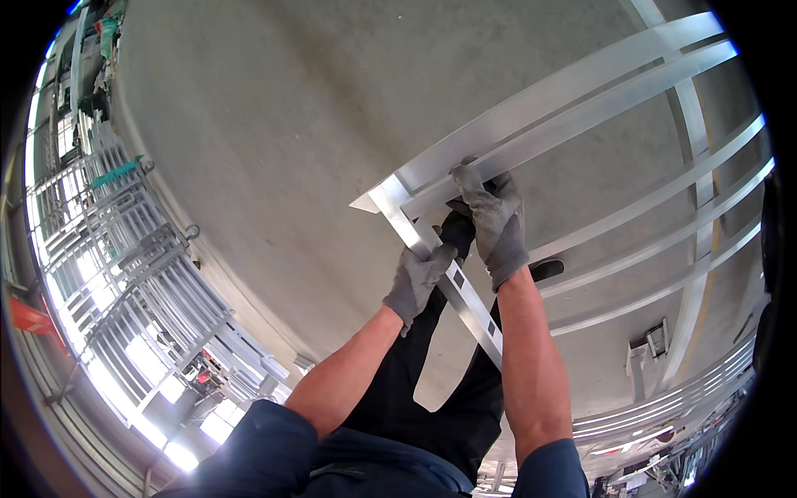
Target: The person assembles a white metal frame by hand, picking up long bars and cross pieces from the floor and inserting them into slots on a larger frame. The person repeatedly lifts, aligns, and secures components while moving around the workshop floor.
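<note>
My left hand (419, 280), in a grey work glove, is wrapped round a silver slotted metal bar (477, 314) that slants down between my forearms. Dark square holes show along this bar. Its upper end meets a wide flat metal rail (498, 124) at a corner. My right hand (496, 217), gloved the same way, is closed over a narrower metal rail (573, 131) running beside the wide one; its fingertips are partly hidden behind the metal. More thin rails (639, 232) stretch off to the right, joined by a crossbar (693, 124).
Along the left wall lean many silver barred frames (158, 290), near a red object (33, 319). A small metal bracket-like piece (652, 340) lies on the concrete floor (290, 124) at right. More long metal bars (664, 411) are at the lower right.
</note>
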The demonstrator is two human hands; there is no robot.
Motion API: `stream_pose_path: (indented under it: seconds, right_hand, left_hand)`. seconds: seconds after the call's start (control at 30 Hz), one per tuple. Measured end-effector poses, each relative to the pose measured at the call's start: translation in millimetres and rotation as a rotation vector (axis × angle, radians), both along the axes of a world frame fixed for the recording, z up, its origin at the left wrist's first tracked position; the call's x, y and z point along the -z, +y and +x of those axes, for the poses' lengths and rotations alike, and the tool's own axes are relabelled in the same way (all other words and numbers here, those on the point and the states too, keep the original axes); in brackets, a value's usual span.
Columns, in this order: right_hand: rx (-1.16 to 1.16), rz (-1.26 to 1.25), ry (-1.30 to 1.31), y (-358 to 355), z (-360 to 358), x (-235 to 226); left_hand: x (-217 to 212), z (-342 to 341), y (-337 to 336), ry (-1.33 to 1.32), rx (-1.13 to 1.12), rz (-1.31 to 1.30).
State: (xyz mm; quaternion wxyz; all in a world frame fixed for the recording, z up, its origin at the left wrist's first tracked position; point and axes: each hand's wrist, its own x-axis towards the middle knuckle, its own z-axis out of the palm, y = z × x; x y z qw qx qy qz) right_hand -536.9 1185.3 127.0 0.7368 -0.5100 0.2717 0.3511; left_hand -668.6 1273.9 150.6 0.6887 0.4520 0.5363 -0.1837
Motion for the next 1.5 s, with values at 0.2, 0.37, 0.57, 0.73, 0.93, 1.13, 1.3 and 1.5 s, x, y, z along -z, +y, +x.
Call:
stream_pose_path:
  seconds: [0.2,0.37,0.57,0.73,0.93,1.13,1.3,1.5]
  right_hand:
    - [-0.005,0.017,0.011,-3,-6,-9]
    - [-0.051,-0.047,-0.088,-5,-8,2]
    - [-0.125,-0.099,-0.046,-4,-2,6]
    - [-0.131,-0.019,-0.063,-4,5,-5]
    - [-0.190,-0.075,-0.065,-10,3,13]
    - [-0.180,-0.016,-0.141,-14,3,17]
    - [-0.146,0.054,-0.025,-12,10,9]
    - [-0.136,0.023,-0.109,-19,9,28]
  left_hand:
    - [-4,-3,7,-0.059,-0.005,-0.065]
    - [-8,3,8,-0.103,-0.020,-0.120]
    - [-6,8,5,0.003,0.144,-0.003]
    - [0,12,2,-0.159,0.114,-0.017]
    - [-9,28,0,-0.072,0.102,-0.008]
    - [-11,27,11,-0.132,-0.019,-0.201]
    - [1,28,5,-0.168,0.021,-0.100]
    - [5,39,-2,-0.067,0.143,0.072]
